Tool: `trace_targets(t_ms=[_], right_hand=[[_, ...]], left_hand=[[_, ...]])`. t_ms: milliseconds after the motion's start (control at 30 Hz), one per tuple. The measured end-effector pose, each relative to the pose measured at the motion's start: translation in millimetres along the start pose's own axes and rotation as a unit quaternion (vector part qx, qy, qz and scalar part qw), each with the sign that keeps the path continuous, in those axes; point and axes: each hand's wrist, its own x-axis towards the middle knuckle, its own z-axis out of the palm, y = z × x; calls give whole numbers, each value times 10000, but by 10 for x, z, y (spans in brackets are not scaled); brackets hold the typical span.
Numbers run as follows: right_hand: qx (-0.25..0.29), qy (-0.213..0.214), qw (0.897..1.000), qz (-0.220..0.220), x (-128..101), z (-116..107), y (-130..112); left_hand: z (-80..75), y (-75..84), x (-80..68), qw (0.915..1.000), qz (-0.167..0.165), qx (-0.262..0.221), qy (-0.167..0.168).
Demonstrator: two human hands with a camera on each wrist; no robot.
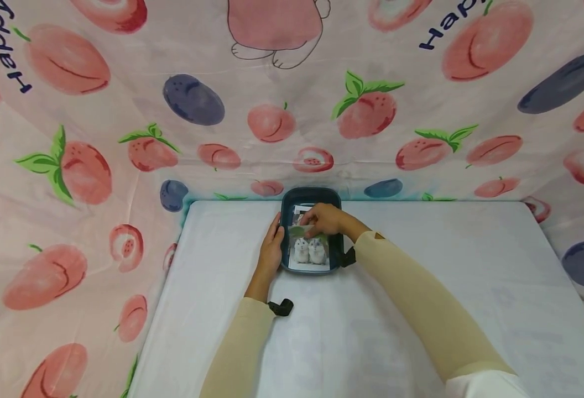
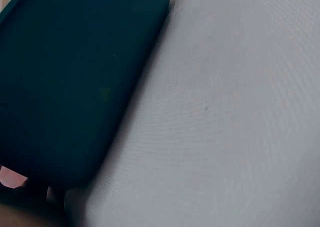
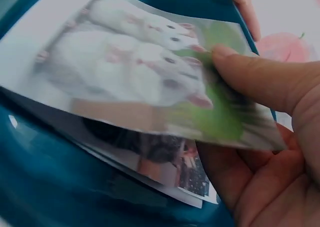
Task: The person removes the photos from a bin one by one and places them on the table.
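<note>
My left hand [image 1: 271,249] rests flat against the teal tray [image 1: 286,205], steadying it, so my right hand [image 1: 326,219] can pinch the hamster photo [image 1: 309,250] off the stack.

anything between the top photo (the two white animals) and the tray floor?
Yes. In the right wrist view another darker photo lies under the white-animal photo that the right hand pinches, above the teal tray floor.
</note>
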Motion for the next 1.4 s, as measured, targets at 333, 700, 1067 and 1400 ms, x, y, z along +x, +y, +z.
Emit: trace_targets(t_ms=[333, 700, 1067, 1400], right_hand=[[143, -277, 9995, -17, -181, 35, 26], [830, 629, 9945, 67, -370, 50, 65], [2064, 1690, 9632, 316, -573, 72, 302], [2648, 2795, 9223, 336, -793, 34, 507]], left_hand=[[-13, -4, 0, 10000, -23, 6, 15], [2, -14, 10, 10000, -27, -45, 32], [2, -10, 10, 9999, -7, 63, 116], [12, -5, 4, 9999, -3, 32, 111]])
